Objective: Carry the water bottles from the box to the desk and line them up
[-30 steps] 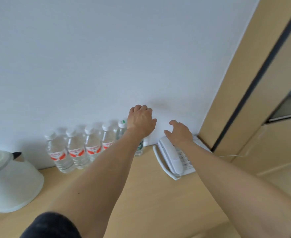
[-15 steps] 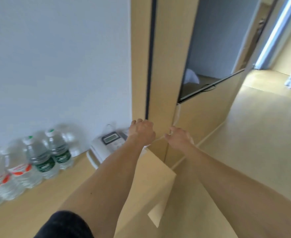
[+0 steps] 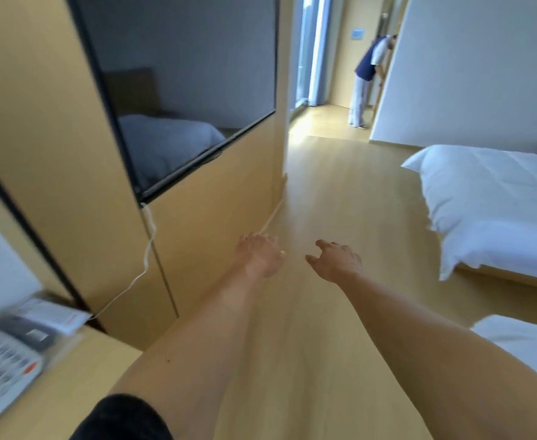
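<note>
Two bare arms are reaching out over the wooden floor, the left hand and right hand both hanging loose-fingered and holding nothing. Beds are lying to the right, a wall television to the left. A blurred telephone is sitting on the desk corner; bottles and box are lying outside the view.

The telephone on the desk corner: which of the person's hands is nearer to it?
Left. The left hand is out over the floor, on the telephone's side. The right hand is farther off, toward the bed. Neither touches it.
</note>
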Action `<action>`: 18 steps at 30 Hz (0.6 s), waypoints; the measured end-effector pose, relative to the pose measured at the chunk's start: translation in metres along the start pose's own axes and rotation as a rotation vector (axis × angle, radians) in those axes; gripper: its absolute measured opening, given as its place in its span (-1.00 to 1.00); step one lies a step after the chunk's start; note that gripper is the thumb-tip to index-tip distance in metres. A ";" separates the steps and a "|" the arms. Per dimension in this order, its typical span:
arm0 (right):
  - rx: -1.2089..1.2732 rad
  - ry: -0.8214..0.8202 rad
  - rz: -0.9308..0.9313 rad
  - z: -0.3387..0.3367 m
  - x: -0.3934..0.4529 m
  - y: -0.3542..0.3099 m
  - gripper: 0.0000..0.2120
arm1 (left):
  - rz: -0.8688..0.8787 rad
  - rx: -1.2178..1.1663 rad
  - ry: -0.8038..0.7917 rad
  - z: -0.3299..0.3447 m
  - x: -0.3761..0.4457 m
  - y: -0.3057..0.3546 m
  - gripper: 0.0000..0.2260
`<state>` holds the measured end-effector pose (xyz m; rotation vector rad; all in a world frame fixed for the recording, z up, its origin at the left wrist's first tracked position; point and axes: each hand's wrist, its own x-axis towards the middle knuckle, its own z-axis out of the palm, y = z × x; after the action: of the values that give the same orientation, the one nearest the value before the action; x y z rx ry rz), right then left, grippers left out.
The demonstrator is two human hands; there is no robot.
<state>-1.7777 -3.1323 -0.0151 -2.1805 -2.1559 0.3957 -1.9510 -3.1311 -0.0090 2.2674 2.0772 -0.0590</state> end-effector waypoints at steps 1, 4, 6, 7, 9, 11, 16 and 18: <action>-0.003 -0.006 0.033 -0.003 0.003 0.018 -0.43 | 0.027 0.007 -0.013 0.002 0.010 0.016 -0.56; -0.006 -0.030 0.119 -0.010 0.014 0.064 -0.42 | 0.105 0.029 -0.035 0.007 0.040 0.059 -0.58; -0.006 -0.055 0.155 -0.013 0.022 0.086 -0.41 | 0.141 0.053 -0.056 0.011 0.058 0.080 -0.59; -0.002 -0.067 0.177 -0.015 0.028 0.097 -0.40 | 0.163 0.070 -0.068 0.014 0.070 0.092 -0.58; 0.000 -0.087 0.218 -0.017 0.043 0.117 -0.39 | 0.202 0.104 -0.088 0.019 0.095 0.111 -0.58; -0.008 -0.096 0.250 -0.019 0.062 0.134 -0.38 | 0.237 0.115 -0.097 0.023 0.123 0.128 -0.58; 0.005 -0.119 0.318 -0.028 0.132 0.160 -0.37 | 0.287 0.125 -0.129 0.032 0.208 0.151 -0.57; 0.003 -0.126 0.334 -0.033 0.167 0.165 -0.37 | 0.299 0.124 -0.146 0.031 0.250 0.154 -0.57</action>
<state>-1.6099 -2.9664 -0.0427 -2.5831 -1.8383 0.5649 -1.7750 -2.8989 -0.0544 2.5336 1.6895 -0.3344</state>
